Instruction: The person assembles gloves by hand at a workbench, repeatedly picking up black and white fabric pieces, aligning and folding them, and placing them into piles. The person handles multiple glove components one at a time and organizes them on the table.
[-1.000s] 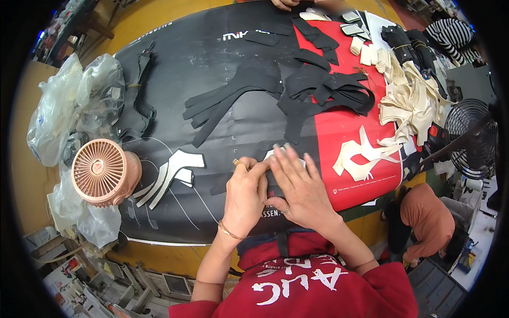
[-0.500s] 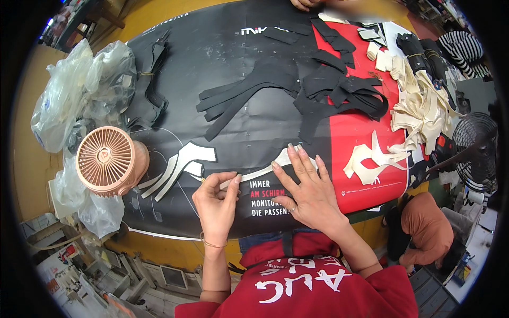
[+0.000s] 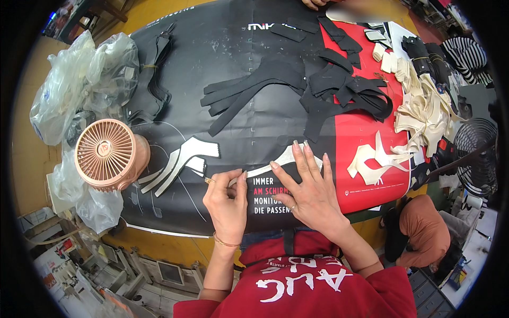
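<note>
A curved, cream-white fabric piece (image 3: 287, 157) lies on the black-and-red printed mat (image 3: 212, 58) in front of me. My right hand (image 3: 315, 199) rests flat over its wide end, fingers stretched and spread. At the narrow left end, my left hand (image 3: 227, 201) is closed in a pinch, thumb against forefinger, on the strip's tip. Left of that hand, several similar white pieces (image 3: 193, 151) with dark edges lie fanned over one another. On the red part to the right are loose cream cut pieces (image 3: 366, 165).
Black fabric pieces (image 3: 265, 74) spread across the middle, beside a heap of cream pieces (image 3: 424, 114) at right. A pink fan (image 3: 108, 153) and plastic bags (image 3: 66, 87) stand at left. Another person's hand (image 3: 314, 3) shows at the far edge; a crouching person (image 3: 424, 228) is at lower right.
My left hand has slid a little to the right along the strip, still pinched. The right hand stays flat on the wide end. The view has shifted slightly.
</note>
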### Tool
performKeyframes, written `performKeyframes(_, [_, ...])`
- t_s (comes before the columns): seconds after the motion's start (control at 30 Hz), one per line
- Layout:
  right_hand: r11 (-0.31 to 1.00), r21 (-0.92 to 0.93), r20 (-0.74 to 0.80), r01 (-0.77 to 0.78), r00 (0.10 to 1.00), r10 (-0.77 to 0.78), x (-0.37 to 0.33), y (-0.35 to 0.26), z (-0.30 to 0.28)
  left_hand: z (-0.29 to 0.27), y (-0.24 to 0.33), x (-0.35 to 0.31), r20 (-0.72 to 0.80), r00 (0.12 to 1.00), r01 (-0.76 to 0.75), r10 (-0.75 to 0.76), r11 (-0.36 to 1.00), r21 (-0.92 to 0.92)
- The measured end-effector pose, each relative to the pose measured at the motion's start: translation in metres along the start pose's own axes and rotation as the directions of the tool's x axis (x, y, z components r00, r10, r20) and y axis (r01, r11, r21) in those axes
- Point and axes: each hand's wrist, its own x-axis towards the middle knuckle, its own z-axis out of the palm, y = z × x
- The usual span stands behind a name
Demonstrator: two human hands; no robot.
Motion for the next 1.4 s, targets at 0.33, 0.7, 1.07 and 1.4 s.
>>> performKeyframes(0.33, [0.987, 0.024, -0.043, 0.159, 0.986, -0.158, 0.01, -0.029, 0.018, -0.001, 0.0, -0.003, -0.02, 1.0, -0.018, 0.018, 1.0, 0.012])
performKeyframes(0.7, [0.988, 0.024, 0.003, 0.154, 0.988, -0.154, 0.009, -0.029, 0.025, -0.023, -0.027, -0.006, -0.044, 0.981, 0.173, -0.188, 0.956, -0.235])
performKeyframes(1.07, [0.987, 0.02, -0.033, 0.162, 0.986, -0.161, 0.01, -0.03, 0.024, -0.017, -0.015, -0.006, -0.121, 0.992, 0.031, -0.039, 0.998, -0.063])
performKeyframes(1.4, [0.979, 0.094, -0.043, 0.18, 0.983, -0.176, 0.009, -0.03, 0.024, -0.015, -0.015, -0.01, -0.168, 0.958, -0.14, 0.232, 0.891, 0.433])
